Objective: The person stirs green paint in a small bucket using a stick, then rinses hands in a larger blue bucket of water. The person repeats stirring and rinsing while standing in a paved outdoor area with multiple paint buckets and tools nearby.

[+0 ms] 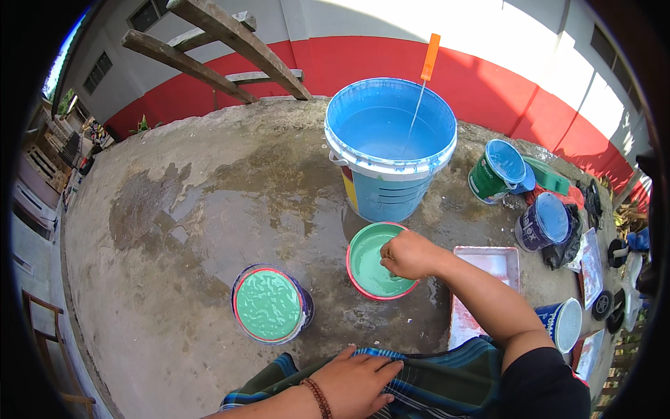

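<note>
My right hand [413, 254] reaches over a red-rimmed bowl [377, 297] that holds light green paint [366, 262]. Its fingers are pinched together above the paint, and what they hold, if anything, is hidden. With fingers spread, my left hand [356, 383] rests on the dark plaid cloth [433, 373] over my lap; a brown beaded bracelet is round that wrist. Left of the bowl stands a dark paint pail [305, 328], full to near its red inner rim with green paint [267, 302].
Behind the bowl stands a large blue-stained bucket [391, 192] with liquid and an orange-handled stick [430, 59]. On the right are a paint tray [499, 262], a green pail [483, 180], a purple pail [530, 230] and a blue-and-white pail [569, 325]. A wooden ladder [237, 49] leans at the back.
</note>
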`<action>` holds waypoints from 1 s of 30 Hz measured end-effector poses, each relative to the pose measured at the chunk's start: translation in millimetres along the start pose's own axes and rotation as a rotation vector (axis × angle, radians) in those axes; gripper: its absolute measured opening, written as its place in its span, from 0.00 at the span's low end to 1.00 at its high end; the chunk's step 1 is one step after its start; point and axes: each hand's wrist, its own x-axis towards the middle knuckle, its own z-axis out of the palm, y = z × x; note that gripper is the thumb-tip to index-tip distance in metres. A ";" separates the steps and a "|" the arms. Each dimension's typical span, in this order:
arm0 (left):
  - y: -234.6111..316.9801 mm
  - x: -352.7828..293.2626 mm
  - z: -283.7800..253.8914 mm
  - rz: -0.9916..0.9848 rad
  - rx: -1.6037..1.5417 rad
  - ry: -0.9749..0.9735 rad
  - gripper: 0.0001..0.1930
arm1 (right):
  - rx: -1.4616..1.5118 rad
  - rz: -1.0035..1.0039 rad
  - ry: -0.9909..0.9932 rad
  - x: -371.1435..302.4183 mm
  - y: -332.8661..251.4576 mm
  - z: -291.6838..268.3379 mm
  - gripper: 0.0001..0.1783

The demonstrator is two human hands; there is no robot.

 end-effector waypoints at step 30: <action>3.3 0.8 2.6 0.002 -0.014 0.003 0.29 | 0.029 0.049 0.162 -2.2 1.6 5.2 0.10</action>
